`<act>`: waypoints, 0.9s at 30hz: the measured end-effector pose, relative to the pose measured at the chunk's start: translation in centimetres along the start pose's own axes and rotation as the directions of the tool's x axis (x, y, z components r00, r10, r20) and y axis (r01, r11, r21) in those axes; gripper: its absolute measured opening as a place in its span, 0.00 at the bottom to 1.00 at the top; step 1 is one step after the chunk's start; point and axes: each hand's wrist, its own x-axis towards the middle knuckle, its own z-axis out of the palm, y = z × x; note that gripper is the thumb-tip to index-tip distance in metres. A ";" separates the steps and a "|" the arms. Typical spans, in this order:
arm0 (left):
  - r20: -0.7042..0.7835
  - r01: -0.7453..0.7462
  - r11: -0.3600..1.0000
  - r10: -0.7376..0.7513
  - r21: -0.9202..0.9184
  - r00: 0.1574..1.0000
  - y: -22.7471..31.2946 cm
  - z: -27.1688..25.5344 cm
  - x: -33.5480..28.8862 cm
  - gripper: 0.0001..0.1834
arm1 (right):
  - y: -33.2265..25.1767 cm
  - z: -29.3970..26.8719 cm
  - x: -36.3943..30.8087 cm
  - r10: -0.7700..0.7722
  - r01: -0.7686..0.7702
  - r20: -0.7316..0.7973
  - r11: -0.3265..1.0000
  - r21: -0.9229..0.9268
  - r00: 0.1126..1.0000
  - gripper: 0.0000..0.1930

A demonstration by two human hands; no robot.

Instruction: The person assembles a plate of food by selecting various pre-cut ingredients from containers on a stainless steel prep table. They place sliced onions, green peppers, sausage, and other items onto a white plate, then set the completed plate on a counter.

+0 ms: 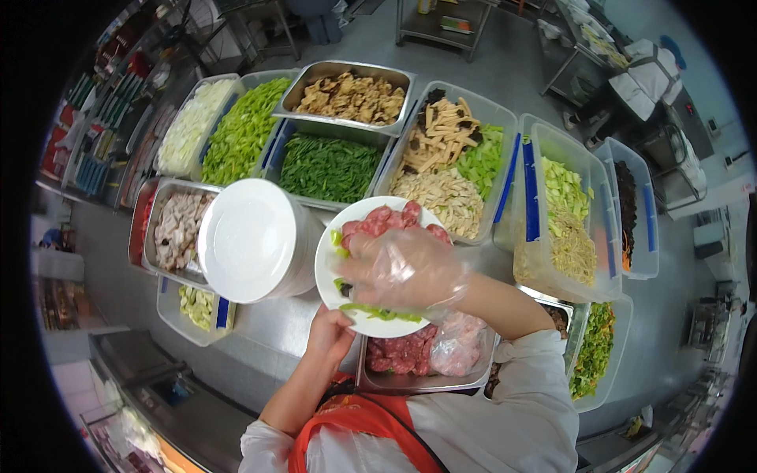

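From the head view, I see the person's left hand (330,334), bare, grasping the near left rim of a white plate (322,276), thumb on the edge. The plate is held up over the steel counter (264,319), partly covering a metal pan (426,385) of red meat (400,352). A clear plastic bag of pinkish meat (460,345) lies in that same pan.

The right hand (406,272), in a thin clear glove, is over the plate with its fingers spread low across the food; they are blurred, and I cannot tell whether they pinch anything. Red slices (381,221) sit along the plate's far side, green pieces (384,314) along the near side.

Close on the left, a tall stack of white plates (248,240) crowds the spot and hides part of a pan of pale meat (178,229). Beyond the plate stand tubs of chopped dark greens (331,167) and beige sticks (443,132), with a metal tray of brown pieces (347,98) behind the greens. To the right, a deep clear tub (607,201) holds green slices and pale strands. Farther off, another person (643,83) stands by a counter.
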 end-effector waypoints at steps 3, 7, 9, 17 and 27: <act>-0.033 -0.005 1.000 0.005 0.001 0.999 -0.2 -1.0 0.3 0.39 | 5.8 -1.5 0.3 0.229 -0.154 -0.247 0.945 0.288 0.942 0.15; -0.057 0.015 0.998 -0.012 0.062 0.998 -0.2 -0.9 1.0 0.39 | 24.8 5.2 -5.1 0.898 -0.481 -0.369 0.440 0.759 0.239 0.15; -0.034 0.013 0.997 -0.010 0.080 0.999 -0.1 -0.9 1.6 0.40 | 33.1 9.8 -8.4 0.940 -0.598 -0.341 0.272 0.754 -0.002 0.16; -0.008 0.006 0.998 -0.006 0.067 1.000 0.0 -2.6 2.9 0.43 | 39.9 12.6 -0.9 0.869 -0.806 -0.464 0.393 0.442 0.169 0.17; -0.033 0.063 0.996 -0.062 0.057 0.998 0.5 -2.3 3.9 0.39 | 45.1 13.6 4.4 0.957 -0.948 -0.044 0.278 -0.153 0.287 0.18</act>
